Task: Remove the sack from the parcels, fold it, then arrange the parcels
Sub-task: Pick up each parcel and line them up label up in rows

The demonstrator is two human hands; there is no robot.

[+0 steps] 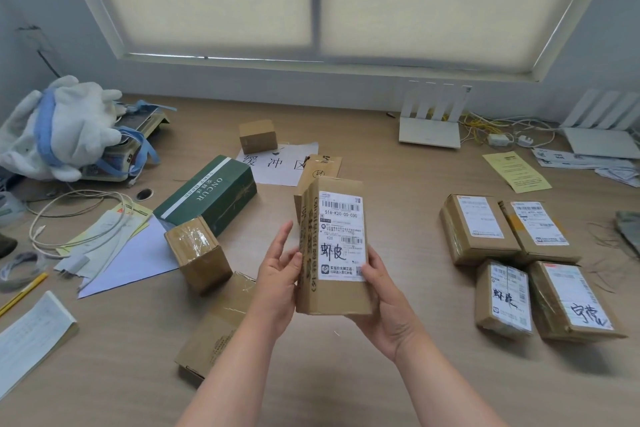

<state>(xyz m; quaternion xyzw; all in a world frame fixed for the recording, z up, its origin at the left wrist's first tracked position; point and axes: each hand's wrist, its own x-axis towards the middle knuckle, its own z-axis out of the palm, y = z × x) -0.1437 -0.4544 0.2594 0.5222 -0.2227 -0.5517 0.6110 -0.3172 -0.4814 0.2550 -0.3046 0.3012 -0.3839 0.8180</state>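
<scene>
I hold a brown cardboard parcel [334, 246] upright above the table centre, its white shipping label facing me. My left hand [278, 274] touches its left side with fingers nearly straight. My right hand [388, 308] grips its lower right edge, thumb on the label's corner. Several labelled parcels [530, 263] lie in a neat block on the right. Loose parcels sit left of centre: a taped one [197, 253], a flat one [221, 319] under my left forearm, a green box [211, 194] and a small box [258, 135] at the back. The grey-green sack [628, 229] shows at the right edge.
A white-and-blue cloth bundle [59, 128] lies on a scale at the back left. Cables, papers [114, 253] and a pencil [24, 291] litter the left side. Two white routers [431, 121] with wires stand by the wall. A yellow sheet [516, 172] lies at the right back.
</scene>
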